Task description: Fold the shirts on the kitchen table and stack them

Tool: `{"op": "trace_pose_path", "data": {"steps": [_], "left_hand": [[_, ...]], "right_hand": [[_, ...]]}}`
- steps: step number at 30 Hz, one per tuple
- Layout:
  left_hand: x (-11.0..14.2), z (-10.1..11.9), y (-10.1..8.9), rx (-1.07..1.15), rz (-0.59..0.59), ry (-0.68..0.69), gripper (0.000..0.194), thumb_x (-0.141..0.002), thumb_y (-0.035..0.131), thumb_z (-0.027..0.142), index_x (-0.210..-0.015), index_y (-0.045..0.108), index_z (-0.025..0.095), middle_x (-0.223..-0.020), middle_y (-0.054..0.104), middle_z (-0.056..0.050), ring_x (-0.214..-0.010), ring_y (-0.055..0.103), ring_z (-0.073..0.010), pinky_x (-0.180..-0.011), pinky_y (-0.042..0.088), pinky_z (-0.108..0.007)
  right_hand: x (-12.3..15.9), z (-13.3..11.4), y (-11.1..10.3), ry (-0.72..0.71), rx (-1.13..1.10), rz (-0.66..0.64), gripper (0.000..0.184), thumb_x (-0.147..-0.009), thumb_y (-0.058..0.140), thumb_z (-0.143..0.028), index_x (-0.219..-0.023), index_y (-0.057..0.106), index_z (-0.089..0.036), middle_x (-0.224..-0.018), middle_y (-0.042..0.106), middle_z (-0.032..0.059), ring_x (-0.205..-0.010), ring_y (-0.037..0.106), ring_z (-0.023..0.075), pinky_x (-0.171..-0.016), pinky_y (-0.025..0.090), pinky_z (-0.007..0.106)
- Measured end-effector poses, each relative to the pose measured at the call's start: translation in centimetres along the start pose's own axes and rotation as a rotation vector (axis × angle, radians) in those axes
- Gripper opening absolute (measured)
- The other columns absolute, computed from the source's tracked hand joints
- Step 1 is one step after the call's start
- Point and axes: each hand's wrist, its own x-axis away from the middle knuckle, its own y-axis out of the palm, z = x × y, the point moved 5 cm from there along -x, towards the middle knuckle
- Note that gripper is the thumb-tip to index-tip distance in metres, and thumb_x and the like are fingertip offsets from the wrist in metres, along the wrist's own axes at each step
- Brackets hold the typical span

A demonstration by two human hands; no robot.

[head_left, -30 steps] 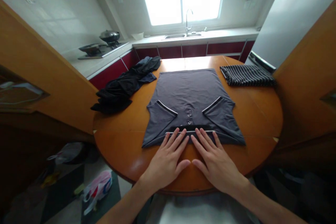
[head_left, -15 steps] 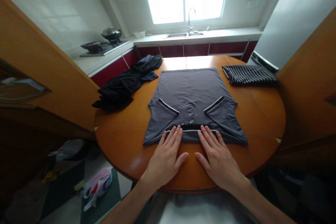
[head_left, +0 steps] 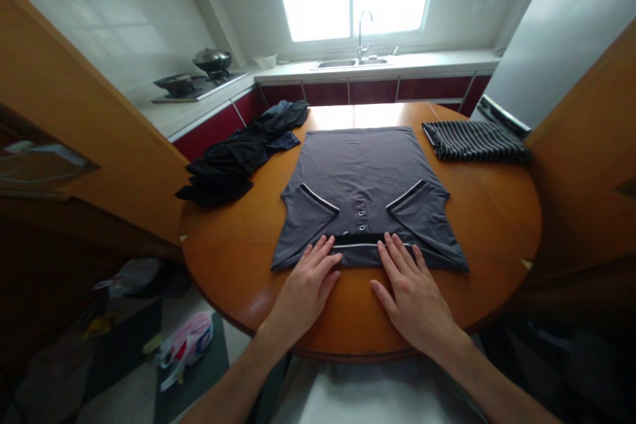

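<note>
A grey polo shirt point(head_left: 360, 162) lies spread on the round wooden table point(head_left: 233, 271), its collar end towards me. Both sleeves, edged in black and white, are folded inward over the body, and a short button placket shows between them. My left hand point(head_left: 308, 281) rests at the left part of the dark collar point(head_left: 360, 238), fingers stretched and a little apart. On the collar's right part my right hand point(head_left: 410, 285) lies flat, fingers extended and thumb spread. Neither hand grips the cloth.
Dark crumpled clothes point(head_left: 238, 156) lie along the table's left edge. A folded striped garment point(head_left: 477, 141) sits at the back right. Beyond are a sink point(head_left: 338, 63), a stove with pans point(head_left: 212, 61) and a fridge point(head_left: 556, 46). A plastic bag point(head_left: 186, 348) is on the floor at left.
My left hand has shifted slightly left along the collar, with its index finger now bent away from the others. My right hand stays nearly in place. The shirt lies as before.
</note>
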Motion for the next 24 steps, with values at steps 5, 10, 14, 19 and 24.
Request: {"op": "trace_pose_path", "data": {"steps": [5, 10, 14, 19, 24], "left_hand": [[0.24, 0.11, -0.17, 0.023, 0.002, -0.012, 0.038, -0.101, 0.048, 0.016, -0.139, 0.052, 0.021, -0.159, 0.044, -0.01, -0.152, 0.034, -0.0221, -0.124, 0.033, -0.05], [0.29, 0.51, -0.23, 0.016, -0.024, 0.025, 0.031, -0.101, 0.049, 0.018, -0.132, 0.056, 0.021, -0.162, 0.041, -0.01, -0.153, 0.03, -0.0231, -0.125, 0.032, -0.051], [0.23, 0.42, -0.19, -0.018, -0.025, 0.036, 0.028, -0.103, 0.045, 0.017, -0.124, 0.063, 0.022, -0.161, 0.042, -0.01, -0.153, 0.031, -0.0242, -0.123, 0.034, -0.053], [0.27, 0.37, -0.12, -0.024, -0.017, 0.014, 0.034, -0.103, 0.044, 0.019, -0.135, 0.056, 0.021, -0.16, 0.043, -0.01, -0.153, 0.032, -0.0238, -0.123, 0.034, -0.054], [0.46, 0.36, 0.32, -0.127, -0.054, 0.044, 0.053, -0.105, 0.045, 0.028, -0.157, 0.037, 0.02, -0.164, 0.035, -0.01, -0.154, 0.028, -0.0239, -0.125, 0.031, -0.05]], "right_hand": [[0.01, 0.01, -0.09, 0.003, -0.012, -0.003, 0.066, -0.102, 0.045, -0.039, -0.161, 0.032, -0.014, -0.167, 0.026, 0.0108, -0.157, 0.019, 0.0269, -0.127, 0.019, 0.052], [-0.04, 0.02, -0.16, 0.009, -0.025, -0.022, 0.063, -0.102, 0.045, -0.038, -0.161, 0.033, -0.017, -0.168, 0.025, 0.0097, -0.157, 0.018, 0.0261, -0.127, 0.019, 0.052], [-0.1, 0.06, -0.17, 0.008, -0.025, -0.034, 0.061, -0.103, 0.045, -0.039, -0.159, 0.037, -0.02, -0.169, 0.024, 0.0094, -0.157, 0.017, 0.026, -0.126, 0.019, 0.052], [-0.11, 0.09, -0.2, -0.003, -0.03, -0.025, 0.061, -0.102, 0.046, -0.039, -0.159, 0.037, -0.02, -0.168, 0.025, 0.0097, -0.157, 0.019, 0.0268, -0.126, 0.021, 0.053], [-0.09, 0.02, -0.19, -0.003, -0.026, -0.022, 0.06, -0.102, 0.045, -0.039, -0.159, 0.038, -0.019, -0.168, 0.025, 0.0097, -0.156, 0.019, 0.0273, -0.126, 0.02, 0.053]]}}
